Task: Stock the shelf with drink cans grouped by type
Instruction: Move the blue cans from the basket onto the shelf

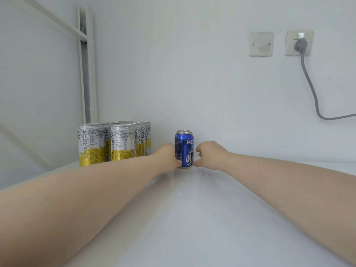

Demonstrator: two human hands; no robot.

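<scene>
— While both bare forearms stretch out over the glossy white shelf board [192, 218], where does the short blue aluminium Pepsi can [184, 151] stand?

— Upright on the board, far back near the white rear wall [192, 74], at twelve o'clock from the person.

— And the left hand [167, 154]?

— It sits at the can's nine o'clock. Its thumb lies against the can's lower left side, close to the base. The other fingers are hidden behind the back of the hand, so I cannot tell whether they wrap round the can.

— The right hand [209, 155]?

— At the can's three o'clock. Its fingers are curled in and close on nothing I can see. The knuckles are just beside the can and the thumb tip points at the base rim; touching or just apart, I cannot tell.

— What else stands on the board?

— A block of tall silver-and-yellow slim cans [115, 142] with black Chinese lettering. They are upright and packed against one another, at nine o'clock of the blue can. The left hand lies between the two.

— On the wall?

— At two o'clock there is a blank white cover plate [261, 44]. At its three o'clock is a white socket [290, 45] with a grey plug [300, 45]. Its grey cable [313, 93] hangs down and runs off toward three o'clock.
</scene>
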